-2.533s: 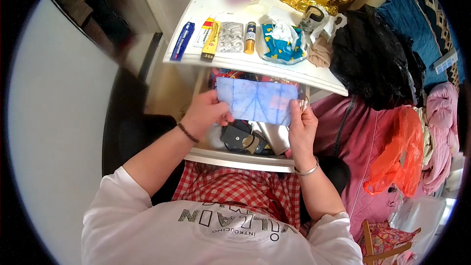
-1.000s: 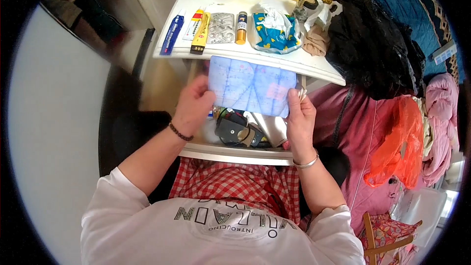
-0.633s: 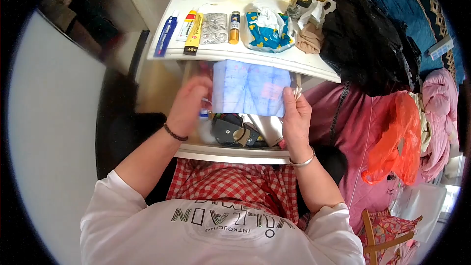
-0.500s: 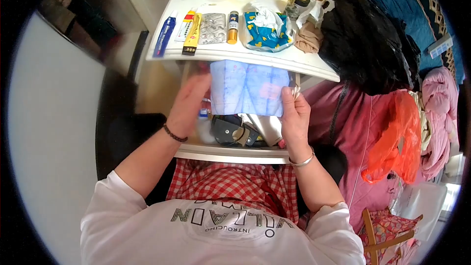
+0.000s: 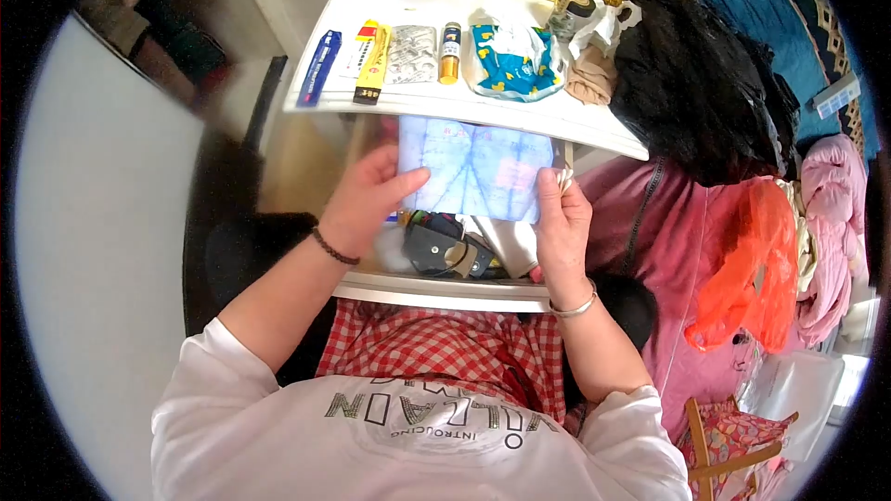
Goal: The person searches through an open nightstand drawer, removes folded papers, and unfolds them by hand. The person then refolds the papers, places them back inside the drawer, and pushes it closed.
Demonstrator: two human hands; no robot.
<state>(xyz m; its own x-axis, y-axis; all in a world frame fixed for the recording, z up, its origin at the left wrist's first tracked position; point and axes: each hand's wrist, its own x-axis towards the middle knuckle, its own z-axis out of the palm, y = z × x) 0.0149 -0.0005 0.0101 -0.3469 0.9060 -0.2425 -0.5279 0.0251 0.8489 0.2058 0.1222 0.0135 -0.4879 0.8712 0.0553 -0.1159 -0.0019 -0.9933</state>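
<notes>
A creased bluish paper sheet (image 5: 473, 172) with faint markings and a pinkish patch is held up above an open drawer (image 5: 436, 292). My left hand (image 5: 373, 193) grips its left edge, with the thumb over the front and the other fingers behind. At the right edge my right hand (image 5: 563, 223) pinches the sheet, and a small white thing shows by its fingertips. Below the sheet, a dark object with a strap (image 5: 438, 249) and a white item (image 5: 510, 243) lie in the drawer. The sheet hides the drawer's back part.
On the white tabletop (image 5: 408, 104) are a blue box (image 5: 320, 67), a yellow box (image 5: 373, 67), blister packs (image 5: 413, 56), a small bottle (image 5: 450, 53) and a tissue pack (image 5: 516, 62). To the right are a black bag (image 5: 691, 83) and a red bag (image 5: 754, 269).
My left hand, which had come off the sheet's left edge, is back on it with its thumb on the front. The sheet looks flatter. My right hand has kept its hold.
</notes>
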